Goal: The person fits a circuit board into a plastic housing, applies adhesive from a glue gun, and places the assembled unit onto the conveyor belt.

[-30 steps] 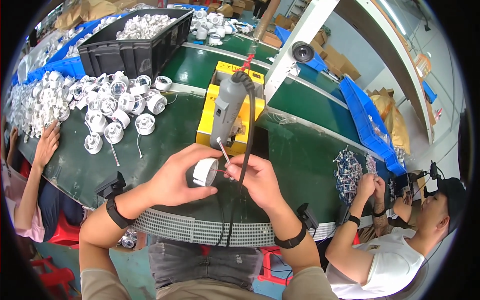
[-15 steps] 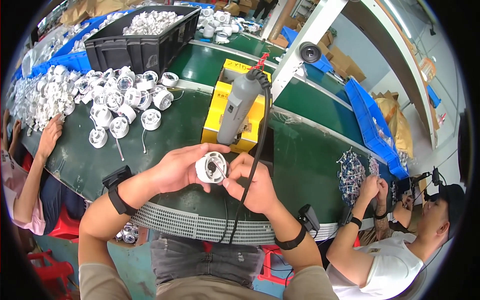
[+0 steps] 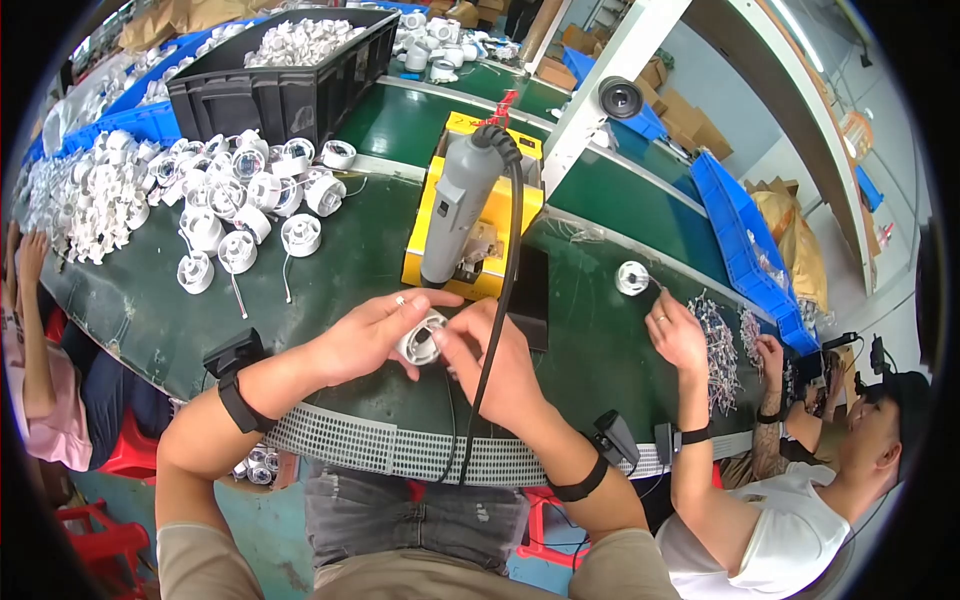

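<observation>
A white round plastic housing [image 3: 416, 347] with a dark part inside its opening is tilted toward me above the green bench. My left hand [image 3: 365, 335] grips it from the left, fingers wrapped behind and thumb along the top. My right hand [image 3: 497, 365] is closed at the housing's right rim, thumb and forefinger pressed against it; whether they also pinch a wire is hidden. A small white bit [image 3: 401, 300] shows by my left thumb. Just beyond my hands a grey electric screwdriver [image 3: 458, 205] leans at a yellow machine [image 3: 420, 240], its lower end close to my left hand.
A black cable [image 3: 497, 340] hangs past my right hand. Housings with wires [image 3: 238, 252] lie to the left, below a black crate [image 3: 245, 105]. At right a co-worker's hand [image 3: 680, 335] is near another housing [image 3: 632, 278] and a wire pile [image 3: 715, 350].
My right fingers have moved in against the housing, which has turned slightly. The screwdriver has shifted left. At right, the co-worker's hand has reached forward by a housing; at left, another person's hand has drawn back.
</observation>
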The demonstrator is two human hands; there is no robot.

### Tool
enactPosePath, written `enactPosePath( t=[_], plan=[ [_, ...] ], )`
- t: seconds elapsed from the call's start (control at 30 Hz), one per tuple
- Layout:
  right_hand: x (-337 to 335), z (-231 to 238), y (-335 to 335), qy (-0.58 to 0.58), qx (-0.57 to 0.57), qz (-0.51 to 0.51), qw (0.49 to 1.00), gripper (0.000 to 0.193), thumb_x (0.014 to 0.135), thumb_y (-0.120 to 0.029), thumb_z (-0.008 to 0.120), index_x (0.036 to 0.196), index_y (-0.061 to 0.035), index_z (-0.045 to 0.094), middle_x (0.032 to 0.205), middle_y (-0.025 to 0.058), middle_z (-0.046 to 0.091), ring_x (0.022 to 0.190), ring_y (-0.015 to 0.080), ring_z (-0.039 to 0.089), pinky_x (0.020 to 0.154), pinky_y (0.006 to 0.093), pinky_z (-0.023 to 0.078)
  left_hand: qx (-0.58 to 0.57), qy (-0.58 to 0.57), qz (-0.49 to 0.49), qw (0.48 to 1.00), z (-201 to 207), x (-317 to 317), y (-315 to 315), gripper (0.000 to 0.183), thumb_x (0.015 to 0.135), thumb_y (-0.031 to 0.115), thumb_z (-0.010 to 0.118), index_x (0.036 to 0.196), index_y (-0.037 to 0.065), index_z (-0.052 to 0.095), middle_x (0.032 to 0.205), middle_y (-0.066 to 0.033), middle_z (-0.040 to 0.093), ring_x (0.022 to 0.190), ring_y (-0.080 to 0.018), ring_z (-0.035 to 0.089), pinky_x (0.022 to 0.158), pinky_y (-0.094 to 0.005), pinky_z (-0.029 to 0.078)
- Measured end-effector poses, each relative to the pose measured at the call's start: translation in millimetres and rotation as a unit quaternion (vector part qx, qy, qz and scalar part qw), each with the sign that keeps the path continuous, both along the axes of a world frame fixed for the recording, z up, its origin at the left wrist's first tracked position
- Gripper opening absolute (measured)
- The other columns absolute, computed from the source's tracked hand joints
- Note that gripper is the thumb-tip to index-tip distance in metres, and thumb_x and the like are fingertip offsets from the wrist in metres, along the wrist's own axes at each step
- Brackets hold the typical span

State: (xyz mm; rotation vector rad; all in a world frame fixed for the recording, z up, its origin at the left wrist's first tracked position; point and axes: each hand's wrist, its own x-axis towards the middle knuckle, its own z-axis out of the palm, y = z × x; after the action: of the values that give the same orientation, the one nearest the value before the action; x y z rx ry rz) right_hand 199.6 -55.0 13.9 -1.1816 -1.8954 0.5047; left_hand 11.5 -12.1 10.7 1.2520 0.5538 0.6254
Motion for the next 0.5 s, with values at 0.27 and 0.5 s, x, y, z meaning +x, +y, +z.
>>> enactPosePath(
  t=[0.27,0.5],
  plan=[
    [6,28,-7,-0.019,0.022,0.001,1.0,0.043,0.067,-0.009,0.083,0.101,-0.0052,0.059,0.097,0.0078,0.053,0.068,0.0173,0.059,0.061,0.0288,0.05,-0.038,-0.07,0.121,0.989,1,3,-4,0.048,0.103,0.04,0.032,0.126,0.002,0.05,0.102,-0.0086,0.06,0.09,-0.0161,0.064,0.079,-0.0315,0.057],
    [7,19,-2,-0.106,0.147,0.005,0.983,0.04,0.067,-0.007,0.081,0.103,-0.0038,0.063,0.104,0.013,0.058,0.088,0.0281,0.062,0.073,0.0366,0.052,-0.048,-0.091,0.158,0.982,1,4,-8,0.047,0.103,0.04,0.033,0.124,0.002,0.051,0.103,-0.0088,0.06,0.092,-0.0163,0.063,0.082,-0.0324,0.058]
  ],
)
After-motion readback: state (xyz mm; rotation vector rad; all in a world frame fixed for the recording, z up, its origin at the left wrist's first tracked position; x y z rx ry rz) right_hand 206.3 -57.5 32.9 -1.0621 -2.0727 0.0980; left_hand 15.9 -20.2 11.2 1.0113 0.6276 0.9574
